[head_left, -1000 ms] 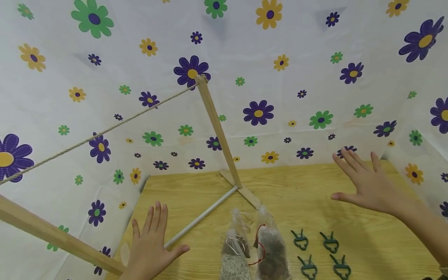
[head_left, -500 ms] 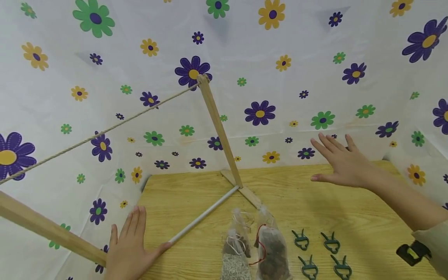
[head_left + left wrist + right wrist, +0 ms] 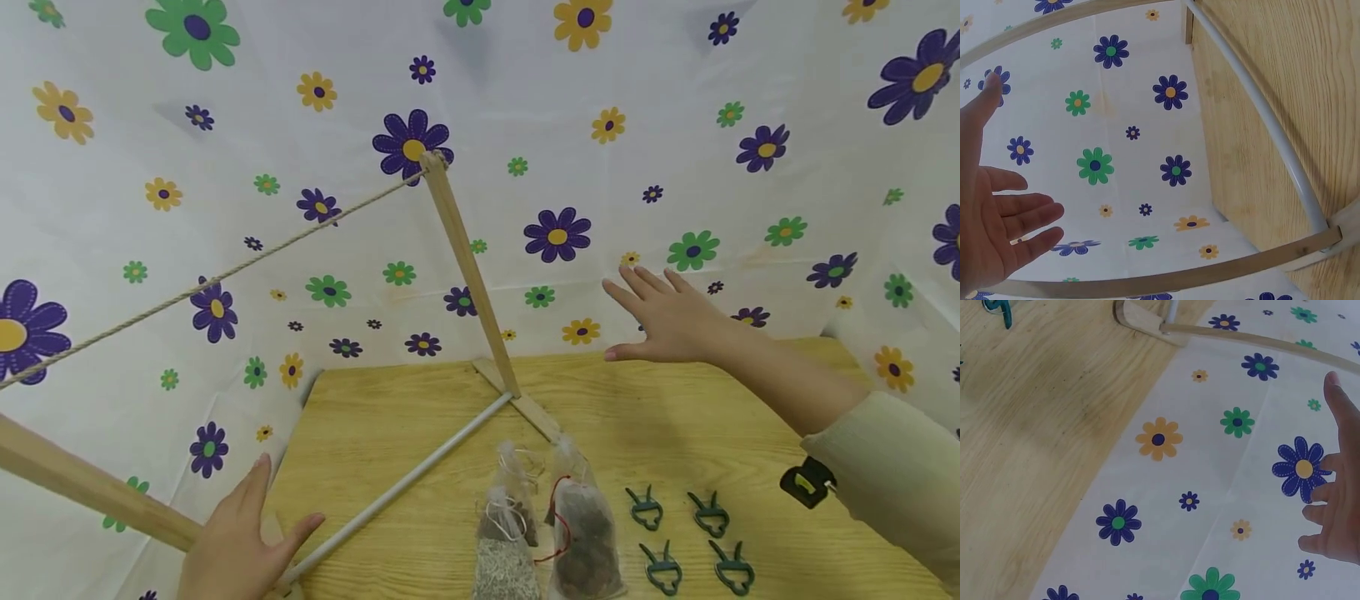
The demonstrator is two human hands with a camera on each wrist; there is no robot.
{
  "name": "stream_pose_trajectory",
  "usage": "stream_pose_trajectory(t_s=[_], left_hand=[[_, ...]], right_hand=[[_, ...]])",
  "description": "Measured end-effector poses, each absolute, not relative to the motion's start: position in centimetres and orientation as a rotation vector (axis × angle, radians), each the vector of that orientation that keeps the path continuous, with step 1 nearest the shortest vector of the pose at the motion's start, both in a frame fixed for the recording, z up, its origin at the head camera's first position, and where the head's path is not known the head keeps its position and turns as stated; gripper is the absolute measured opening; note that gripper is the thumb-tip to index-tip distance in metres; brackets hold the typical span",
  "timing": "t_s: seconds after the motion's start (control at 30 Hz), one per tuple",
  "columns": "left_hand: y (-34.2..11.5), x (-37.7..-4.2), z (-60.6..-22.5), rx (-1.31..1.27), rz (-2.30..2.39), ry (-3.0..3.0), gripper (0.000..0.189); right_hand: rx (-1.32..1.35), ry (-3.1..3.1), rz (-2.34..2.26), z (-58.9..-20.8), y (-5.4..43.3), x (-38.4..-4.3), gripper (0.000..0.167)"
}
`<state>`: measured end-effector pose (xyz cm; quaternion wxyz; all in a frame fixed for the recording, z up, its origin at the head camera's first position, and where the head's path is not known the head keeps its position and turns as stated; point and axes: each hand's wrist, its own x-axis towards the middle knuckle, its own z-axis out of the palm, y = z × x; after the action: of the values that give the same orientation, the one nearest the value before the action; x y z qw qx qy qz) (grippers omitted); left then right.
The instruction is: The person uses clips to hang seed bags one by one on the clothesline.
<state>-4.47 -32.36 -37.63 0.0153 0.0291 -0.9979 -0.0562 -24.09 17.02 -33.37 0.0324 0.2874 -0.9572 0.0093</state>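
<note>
My left hand [image 3: 234,537] is held up with fingers extended and thumb spread, near the left wooden post [image 3: 90,479]; in the left wrist view its palm and fingers hold nothing. My right hand [image 3: 667,321], fingers straight and thumb apart, hovers in the air to the right of the far wooden post [image 3: 472,275]. A rope [image 3: 247,269] runs between the posts, tied at the far post's top. A grey rod [image 3: 405,482] joins them low down. In the right wrist view my right hand [image 3: 1338,500] is at the edge, holding nothing.
Mesh drawstring bags, one pale-filled [image 3: 504,567] and one dark-filled [image 3: 587,537], lie at the wooden table's [image 3: 375,417] front. Several green plastic clips [image 3: 708,514] lie to their right. Flower-printed sheeting [image 3: 555,75] surrounds the table behind and at the sides.
My right hand has moved left and farther back toward the far post, bringing its sleeve into view. My left hand has shifted left and down toward the left post. The table items stay put.
</note>
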Motion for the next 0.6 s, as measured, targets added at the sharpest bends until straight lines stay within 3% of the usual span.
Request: stream_pose_trajectory(t_s=[0.37, 0.6], left_hand=[[-33.0, -3.9, -36.7, 0.303, -0.321, -3.136, 0.076], [-35.1, -3.6, -37.2, 0.458, -0.301, -3.363, 0.085]], right_hand=[[0.981, -2.895, 0.202, -32.6, 12.3, -26.0, 0.085], [1.041, -2.913, 0.319, -32.9, 9.1, -26.8, 0.083]])
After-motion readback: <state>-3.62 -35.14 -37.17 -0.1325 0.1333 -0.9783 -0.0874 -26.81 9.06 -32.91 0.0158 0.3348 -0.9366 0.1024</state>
